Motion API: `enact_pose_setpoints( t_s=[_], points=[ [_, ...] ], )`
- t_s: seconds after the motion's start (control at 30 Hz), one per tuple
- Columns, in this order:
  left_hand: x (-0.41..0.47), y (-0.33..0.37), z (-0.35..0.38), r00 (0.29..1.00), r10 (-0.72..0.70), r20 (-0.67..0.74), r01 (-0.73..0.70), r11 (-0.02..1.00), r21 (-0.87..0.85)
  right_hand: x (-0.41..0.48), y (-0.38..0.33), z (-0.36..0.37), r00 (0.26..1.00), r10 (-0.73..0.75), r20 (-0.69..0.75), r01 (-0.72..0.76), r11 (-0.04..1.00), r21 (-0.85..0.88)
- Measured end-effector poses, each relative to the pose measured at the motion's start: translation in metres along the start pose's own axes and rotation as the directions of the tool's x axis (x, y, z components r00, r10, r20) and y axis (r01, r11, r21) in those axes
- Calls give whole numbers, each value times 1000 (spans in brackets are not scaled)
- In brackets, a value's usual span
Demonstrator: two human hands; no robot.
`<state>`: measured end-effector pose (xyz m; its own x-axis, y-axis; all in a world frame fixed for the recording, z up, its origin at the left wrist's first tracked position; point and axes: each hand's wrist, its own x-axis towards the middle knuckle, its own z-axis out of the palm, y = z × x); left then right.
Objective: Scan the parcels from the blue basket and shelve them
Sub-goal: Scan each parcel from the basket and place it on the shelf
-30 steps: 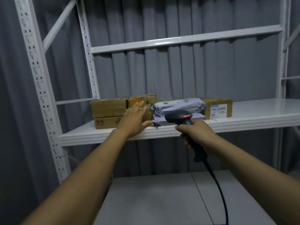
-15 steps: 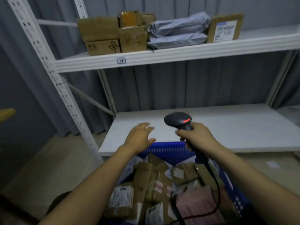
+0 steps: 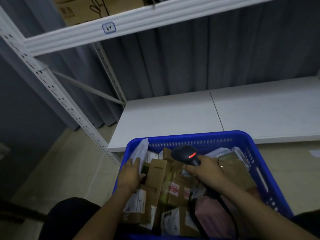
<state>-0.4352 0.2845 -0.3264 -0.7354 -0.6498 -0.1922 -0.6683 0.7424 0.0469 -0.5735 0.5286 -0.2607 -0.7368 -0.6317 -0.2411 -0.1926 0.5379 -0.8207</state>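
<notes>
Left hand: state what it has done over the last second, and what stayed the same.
The left hand left the brown cardboard boxes on the white upper shelf and came down into the blue plastic basket, now against a tall brown cardboard box; its hold is unclear. Unchanged: the right hand grips the black handheld scanner, red light on.

left hand: from shelf down into basket, resting on a box
scanner: lowered from shelf height to above the parcels
</notes>
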Motion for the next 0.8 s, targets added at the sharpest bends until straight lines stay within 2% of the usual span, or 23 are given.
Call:
enact_pose_setpoints(
  t_s=[0.07, 0.17, 0.3, 0.37, 0.47, 0.53, 0.67, 0.8],
  points=[
    [3, 0, 3, 999, 2, -43, -6, 995, -102, 5, 1, 4, 1000, 1, 8, -1, 1000, 12],
    [1, 1, 4, 980, -4, -197, -57, 951, -302, 9, 6, 7, 1000, 14, -21, -12, 997, 72],
    [-9, -4, -7, 895, -80, -438, -142, 882, -450, 9, 6, 11, 997, 29, -69, -22, 995, 100],
    [-18, -8, -17, 860, -151, -488, -154, 834, -530, 4, 4, 13, 997, 31, -75, -20, 989, 146],
    [-31, -17, -31, 880, -292, -374, -81, 684, -725, -9, 1, 14, 998, 19, -60, -5, 977, 212],
    [-34, -27, -33, 900, -338, -273, -17, 601, -799, -20, 1, 15, 1000, 16, -23, -10, 969, 246],
    [-35, -36, -32, 927, -363, -92, 93, 461, -883, -41, -3, 22, 997, 64, 30, -70, 948, 310],
    [-39, -36, -28, 951, -310, 1, 84, 256, -963, -56, -9, 26, 995, 82, 50, -93, 947, 306]
  ],
)
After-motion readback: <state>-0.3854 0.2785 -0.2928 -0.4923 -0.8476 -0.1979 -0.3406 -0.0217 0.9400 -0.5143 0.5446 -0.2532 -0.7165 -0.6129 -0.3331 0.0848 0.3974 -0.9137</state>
